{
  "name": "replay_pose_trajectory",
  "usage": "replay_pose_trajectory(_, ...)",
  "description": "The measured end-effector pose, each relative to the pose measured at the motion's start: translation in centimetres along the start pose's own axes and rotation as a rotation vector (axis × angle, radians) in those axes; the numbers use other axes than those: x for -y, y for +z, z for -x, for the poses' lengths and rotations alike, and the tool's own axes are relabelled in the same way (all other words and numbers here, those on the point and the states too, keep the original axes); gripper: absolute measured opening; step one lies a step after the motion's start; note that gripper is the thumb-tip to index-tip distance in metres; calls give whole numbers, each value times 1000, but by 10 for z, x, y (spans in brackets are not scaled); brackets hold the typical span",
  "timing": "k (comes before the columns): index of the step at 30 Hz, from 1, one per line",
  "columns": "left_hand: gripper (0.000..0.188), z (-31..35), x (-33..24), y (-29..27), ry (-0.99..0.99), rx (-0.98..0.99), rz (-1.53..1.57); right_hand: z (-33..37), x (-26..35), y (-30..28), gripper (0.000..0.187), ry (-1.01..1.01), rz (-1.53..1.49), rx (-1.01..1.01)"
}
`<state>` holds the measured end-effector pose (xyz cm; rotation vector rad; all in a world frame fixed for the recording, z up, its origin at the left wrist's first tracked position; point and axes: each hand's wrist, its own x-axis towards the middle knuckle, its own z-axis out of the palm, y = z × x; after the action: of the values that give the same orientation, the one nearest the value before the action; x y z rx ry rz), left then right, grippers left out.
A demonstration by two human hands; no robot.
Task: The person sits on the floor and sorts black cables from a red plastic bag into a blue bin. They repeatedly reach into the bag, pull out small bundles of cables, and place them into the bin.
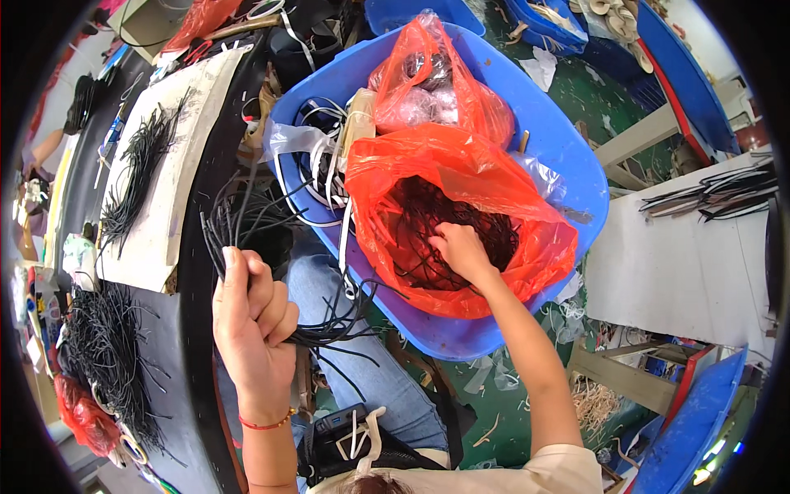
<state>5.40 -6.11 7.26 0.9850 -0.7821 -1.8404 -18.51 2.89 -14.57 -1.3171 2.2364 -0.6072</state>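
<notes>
Head view, black cords (317, 334) in left fingers (271, 303), strands (492, 226) at right fingers (441, 240).

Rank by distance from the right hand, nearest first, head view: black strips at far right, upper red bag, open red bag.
1. Open red bag: around the right hand.
2. Upper red bag: beyond it, in the blue tub.
3. Black strips: far right, on white board.

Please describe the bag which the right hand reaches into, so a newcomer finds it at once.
Find the large blue tub, upper centre. In its near half sits a red plastic bag of dark strands, with the right hand inside. Its wide-open mouth distinguishes it from the peaked red bag behind.
</notes>
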Motion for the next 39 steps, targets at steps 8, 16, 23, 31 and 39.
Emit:
replay_pose_trajectory(8,28,-1,6,-7,-46,7,-54,-4,30,-20,18,-55,-140,-299)
replay_pose_trajectory(16,33,-5,62,50,73,195,-189,56,121,-155,13,-97,-640,-239)
replay_pose_trajectory(23,26,2,90,78,-116,365,-96,41,155,-147,11,-242,-620,-340)
replay_pose_trajectory(31,36,-30,-93,13,681,39,-1093,35,156,-136,18,-171,-766,-356)
replay_pose_trajectory(39,22,-186,-177,-99,1223,-167,-2453,34,49,-84,17,107,-438,-113)
